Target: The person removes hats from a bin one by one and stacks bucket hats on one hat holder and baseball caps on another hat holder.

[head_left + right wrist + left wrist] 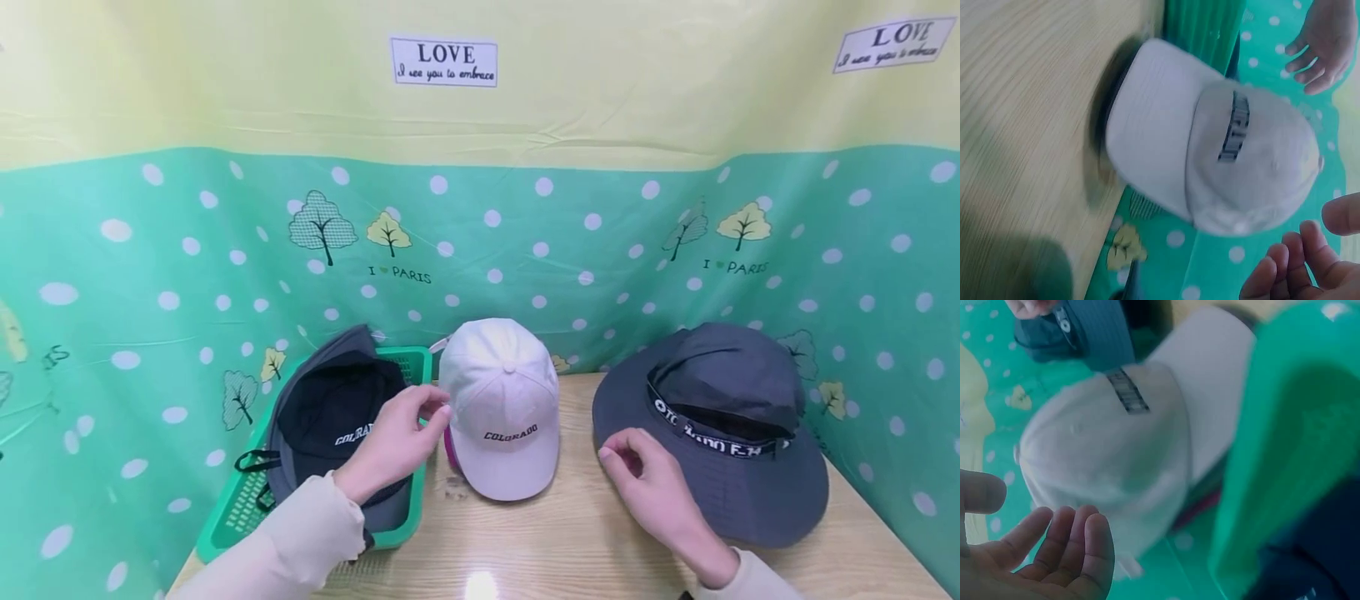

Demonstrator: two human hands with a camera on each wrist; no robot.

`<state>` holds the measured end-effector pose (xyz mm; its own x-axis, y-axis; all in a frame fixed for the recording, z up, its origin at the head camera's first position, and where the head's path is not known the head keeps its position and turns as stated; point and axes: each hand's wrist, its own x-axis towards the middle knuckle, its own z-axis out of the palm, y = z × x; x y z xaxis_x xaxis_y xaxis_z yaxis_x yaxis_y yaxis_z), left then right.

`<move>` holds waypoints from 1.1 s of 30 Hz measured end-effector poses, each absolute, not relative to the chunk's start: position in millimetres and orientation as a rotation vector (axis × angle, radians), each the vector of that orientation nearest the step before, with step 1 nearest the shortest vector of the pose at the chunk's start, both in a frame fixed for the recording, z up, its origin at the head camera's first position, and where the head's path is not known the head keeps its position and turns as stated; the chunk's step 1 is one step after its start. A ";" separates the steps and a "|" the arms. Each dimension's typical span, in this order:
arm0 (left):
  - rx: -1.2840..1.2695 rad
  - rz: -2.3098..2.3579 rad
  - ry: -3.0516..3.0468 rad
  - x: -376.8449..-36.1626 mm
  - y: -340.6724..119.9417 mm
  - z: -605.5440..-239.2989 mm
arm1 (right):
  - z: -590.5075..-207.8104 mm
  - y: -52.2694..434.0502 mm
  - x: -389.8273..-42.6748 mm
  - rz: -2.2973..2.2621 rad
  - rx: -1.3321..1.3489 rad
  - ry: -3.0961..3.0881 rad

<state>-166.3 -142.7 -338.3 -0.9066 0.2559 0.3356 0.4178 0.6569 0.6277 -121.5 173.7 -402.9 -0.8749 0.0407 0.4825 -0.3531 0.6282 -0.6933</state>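
Observation:
A white baseball cap (498,400) lettered COLORADO stands on the table, brim toward me. My left hand (397,437) hovers over the right side of the green basket, fingers loosely bent near the cap's left side; the right wrist view shows a gap between them. Inside the basket (415,500), a black COLORADO cap (315,412) sits within a dark grey hat (330,350). To the right lies a wide-brimmed dark hat (727,375) with a lettered band. In front of its left brim is my right hand (648,483), holding nothing; whether it touches the brim I cannot tell.
Something magenta (452,458) peeks out beside the white cap's left edge, mostly hidden. A green polka-dot curtain (517,217) hangs behind the wooden table (555,542) and along both sides. Black straps (258,462) hang at the basket's left rim.

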 end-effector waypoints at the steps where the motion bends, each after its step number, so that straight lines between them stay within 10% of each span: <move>1: -0.530 -1.077 -2.667 -166.3 -148.1 -337.6 | -403.4 168.8 -122.4 1.180 0.258 -2.395; 33: -0.081 -0.546 -2.912 -212.6 -299.7 -349.4 | -425.9 26.1 -150.1 1.719 0.721 -2.602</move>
